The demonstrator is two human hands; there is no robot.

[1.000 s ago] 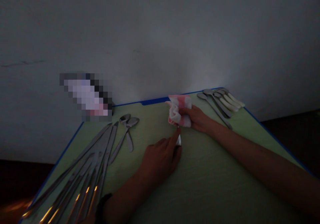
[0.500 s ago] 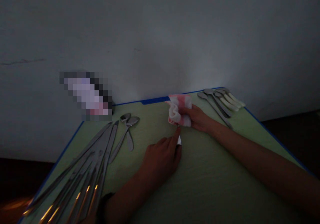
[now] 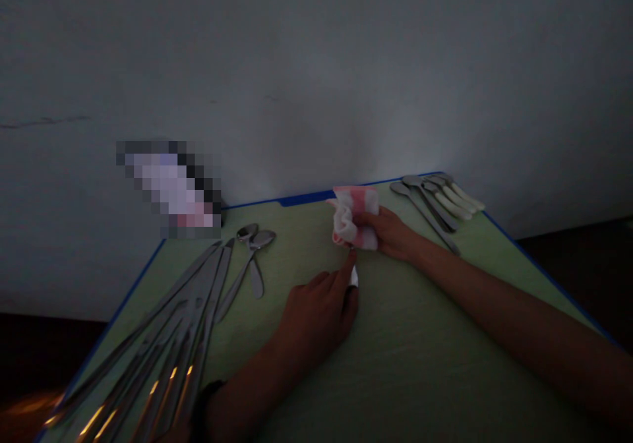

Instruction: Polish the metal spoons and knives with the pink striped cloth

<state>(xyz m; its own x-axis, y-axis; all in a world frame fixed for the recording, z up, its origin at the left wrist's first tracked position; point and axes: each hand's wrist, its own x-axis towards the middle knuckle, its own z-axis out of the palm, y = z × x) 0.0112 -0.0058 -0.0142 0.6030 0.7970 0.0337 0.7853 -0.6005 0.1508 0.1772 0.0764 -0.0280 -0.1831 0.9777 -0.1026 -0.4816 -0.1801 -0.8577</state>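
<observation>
My right hand [image 3: 393, 233] is closed on a folded pink-and-white cloth [image 3: 359, 199] above the middle of the table. The cloth is wrapped over the upper end of a shiny metal piece of cutlery [image 3: 355, 277]. My left hand [image 3: 316, 308] is closed round the lower part of that cutlery, with the index finger stretched along it up to the cloth's lower edge. The head of the piece is hidden, so whether it is a spoon or a fork does not show.
Two crossed spoons [image 3: 256, 275] lie left of my hands. Beside them is a fan of several long knives and forks [image 3: 171, 337]. Several spoons, some with pale handles [image 3: 457, 206], lie at the far right. The green table [image 3: 420, 364] meets a grey wall [image 3: 316, 87]; a blurred-out object leans at the back left.
Almost nothing differs. My left hand and the cloth have shifted very slightly; both grips are the same.
</observation>
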